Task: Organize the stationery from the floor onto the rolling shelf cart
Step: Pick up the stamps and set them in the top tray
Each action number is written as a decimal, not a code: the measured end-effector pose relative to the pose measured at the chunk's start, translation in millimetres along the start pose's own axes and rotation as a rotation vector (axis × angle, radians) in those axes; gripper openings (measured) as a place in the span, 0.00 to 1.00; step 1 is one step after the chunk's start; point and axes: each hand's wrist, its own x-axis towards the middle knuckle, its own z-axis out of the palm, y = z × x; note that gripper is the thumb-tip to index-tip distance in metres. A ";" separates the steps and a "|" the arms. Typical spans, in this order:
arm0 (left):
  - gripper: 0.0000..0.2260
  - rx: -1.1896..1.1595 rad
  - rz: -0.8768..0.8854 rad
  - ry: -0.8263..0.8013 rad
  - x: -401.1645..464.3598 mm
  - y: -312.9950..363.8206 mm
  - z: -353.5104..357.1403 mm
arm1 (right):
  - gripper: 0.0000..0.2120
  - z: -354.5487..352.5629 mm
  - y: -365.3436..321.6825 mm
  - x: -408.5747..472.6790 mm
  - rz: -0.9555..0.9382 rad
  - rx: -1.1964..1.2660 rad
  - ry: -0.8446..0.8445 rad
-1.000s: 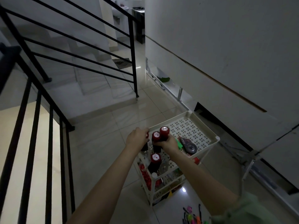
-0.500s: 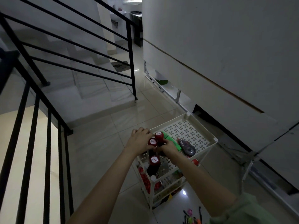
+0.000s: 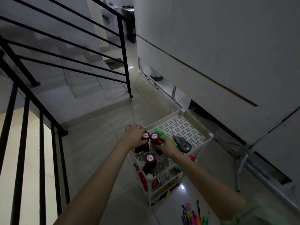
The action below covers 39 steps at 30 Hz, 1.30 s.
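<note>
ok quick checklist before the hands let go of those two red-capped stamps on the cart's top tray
1. Left hand grips left stamp: ok.
2. Right hand grips right stamp: ok.
3. Both stamp bases seated flat on top tray: cannot tell, hands hide them.
4. Third stamp upright, apart from the held pair: ok.
5. Free tray space beyond green highlighter and tape dispenser: ok.
6. Markers on floor not yet shelved: not ok.

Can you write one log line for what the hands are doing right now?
left hand grips red-capped stamp | right hand grips second stamp | both on cart top shelf | third stamp standing free
</note>
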 end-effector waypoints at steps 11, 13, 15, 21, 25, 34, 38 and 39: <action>0.13 -0.268 0.036 0.304 -47.8 19.4 -16.2 | 0.26 -8.6 -4.9 2.3 0.044 -0.247 -0.154; 0.16 -0.269 0.049 0.124 -62.2 28.0 -11.6 | 0.28 -16.4 -10.2 -0.9 0.004 -0.254 -0.188; 0.23 -0.227 0.058 -0.047 -68.5 35.1 -1.0 | 0.28 -22.2 -15.5 -2.9 -0.044 -0.314 -0.218; 0.20 -0.218 -0.044 -0.085 -68.9 49.1 25.1 | 0.23 -30.4 -23.8 -5.9 -0.129 -0.480 -0.213; 0.16 -0.212 -0.184 0.046 -70.8 52.2 28.6 | 0.21 -37.2 -28.0 -7.6 -0.112 -0.581 -0.242; 0.16 -0.247 -0.329 0.153 -66.9 52.6 33.4 | 0.21 -21.9 -32.4 -18.0 -0.117 -0.585 -0.285; 0.20 -0.299 -0.352 0.100 -64.5 46.0 30.8 | 0.22 -15.1 -33.6 -19.9 -0.091 -0.497 -0.259; 0.21 -0.305 -0.360 0.081 -64.6 44.6 29.9 | 0.22 -14.1 -32.9 -20.0 -0.086 -0.482 -0.252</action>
